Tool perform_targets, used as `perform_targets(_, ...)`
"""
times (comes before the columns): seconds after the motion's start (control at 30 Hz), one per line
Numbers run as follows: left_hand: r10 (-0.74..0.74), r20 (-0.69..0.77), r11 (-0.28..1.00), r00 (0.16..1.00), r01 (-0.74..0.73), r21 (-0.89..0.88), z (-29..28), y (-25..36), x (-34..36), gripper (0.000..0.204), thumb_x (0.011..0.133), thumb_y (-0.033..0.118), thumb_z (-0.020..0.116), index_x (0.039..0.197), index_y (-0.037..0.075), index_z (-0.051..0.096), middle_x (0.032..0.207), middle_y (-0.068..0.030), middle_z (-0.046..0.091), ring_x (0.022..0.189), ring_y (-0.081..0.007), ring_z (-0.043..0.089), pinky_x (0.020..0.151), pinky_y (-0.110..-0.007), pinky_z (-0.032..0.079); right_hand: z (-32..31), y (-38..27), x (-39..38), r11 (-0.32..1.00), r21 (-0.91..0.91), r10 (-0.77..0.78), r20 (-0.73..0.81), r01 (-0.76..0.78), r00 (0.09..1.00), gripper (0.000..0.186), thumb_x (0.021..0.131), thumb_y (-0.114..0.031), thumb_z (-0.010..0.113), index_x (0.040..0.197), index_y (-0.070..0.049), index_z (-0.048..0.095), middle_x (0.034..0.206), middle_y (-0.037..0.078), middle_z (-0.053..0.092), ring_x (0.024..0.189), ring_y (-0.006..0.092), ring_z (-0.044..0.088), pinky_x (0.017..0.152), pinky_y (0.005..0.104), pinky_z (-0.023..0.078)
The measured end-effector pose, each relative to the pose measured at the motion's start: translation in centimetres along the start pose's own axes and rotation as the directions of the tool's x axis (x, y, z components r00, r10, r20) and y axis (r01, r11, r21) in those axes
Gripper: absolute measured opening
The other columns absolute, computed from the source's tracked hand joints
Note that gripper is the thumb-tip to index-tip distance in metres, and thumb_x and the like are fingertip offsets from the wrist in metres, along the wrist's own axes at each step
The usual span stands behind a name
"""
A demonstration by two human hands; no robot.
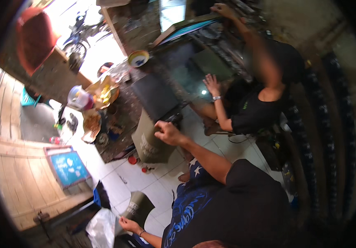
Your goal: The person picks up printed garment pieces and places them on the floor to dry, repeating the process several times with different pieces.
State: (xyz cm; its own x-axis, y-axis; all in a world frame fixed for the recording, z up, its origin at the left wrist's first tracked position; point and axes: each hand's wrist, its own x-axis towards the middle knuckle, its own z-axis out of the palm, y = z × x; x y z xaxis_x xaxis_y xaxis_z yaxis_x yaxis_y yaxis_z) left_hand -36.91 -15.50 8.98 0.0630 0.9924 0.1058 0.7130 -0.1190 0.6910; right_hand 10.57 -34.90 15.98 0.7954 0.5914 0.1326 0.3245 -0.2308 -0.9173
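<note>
One outstretched right hand [169, 133], left hand [130, 225] at olive panel [139, 205].

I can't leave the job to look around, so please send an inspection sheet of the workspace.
Surface: dark, stained bench and white tiled floor.
Job's things: a larger-looking olive piece at the bench edge and a second olive piece lower down, both with pale print.
Clutter: yellow-rimmed bowl, tub with red contents, red containers on the floor, white plastic bag.
Hands: left hand pinches the second piece's edge; right hand is at the first piece, grip unclear.
Cables: nothing seen for certain.
Surroundings: co-worker with one hand on a raised frame; motorbike outside.
</note>
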Motion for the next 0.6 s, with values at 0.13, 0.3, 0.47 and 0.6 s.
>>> perform_targets(0.13,-0.015,0.111,0.998,0.994,0.008,0.063,0.9,1.5,0.3,0.022,0.092,0.015,0.048,0.097,-0.006,0.053,0.093,-0.0206,0.061,0.088,-0.0291,0.062,0.077,-0.035,0.049,-2.5,0.5,-2.8,0.998,0.012,0.066,0.073,-0.067,0.995,0.025,0.077,-0.013,0.064,0.095,0.003,0.057,0.074,0.017,0.062,0.067,0.0252,0.061,0.064,0.0332,0.047)
perform_targets(0.3,0.074,0.169,0.997,0.983,-0.074,-0.006,3.8,3.2,2.1,0.022,0.093,0.016,0.048,0.098,-0.005,0.051,0.090,-0.0181,0.061,0.085,-0.0260,0.062,0.076,-0.033,0.048,-5.2,3.6,-3.4,0.993,0.057,0.103,-0.004,-0.103,0.995,0.036,0.077,-0.008,0.062,0.111,-0.003,0.053,0.073,0.017,0.062,0.068,0.0276,0.062,0.064,0.0352,0.047)
perform_targets(0.47,0.059,0.245,0.994,0.968,-0.079,0.075,6.1,8.8,1.9,0.020,0.093,0.016,0.048,0.094,-0.004,0.050,0.086,-0.0154,0.059,0.079,-0.0218,0.059,0.074,-0.031,0.047,-8.0,2.7,-0.2,0.972,0.018,0.232,0.067,-0.234,0.970,0.043,0.076,-0.003,0.059,0.118,-0.007,0.051,0.081,0.021,0.063,0.075,0.0375,0.062,0.072,0.0415,0.049)
perform_targets(0.6,0.060,0.263,0.994,0.963,-0.083,0.077,7.4,12.7,2.1,0.021,0.093,0.018,0.050,0.092,-0.003,0.052,0.088,-0.0171,0.060,0.082,-0.0234,0.060,0.075,-0.032,0.047,-7.2,6.9,2.4,0.995,0.089,0.036,0.108,-0.046,0.993,0.035,0.075,-0.004,0.060,0.110,-0.006,0.059,0.088,0.022,0.064,0.087,0.0373,0.061,0.076,0.0422,0.048)
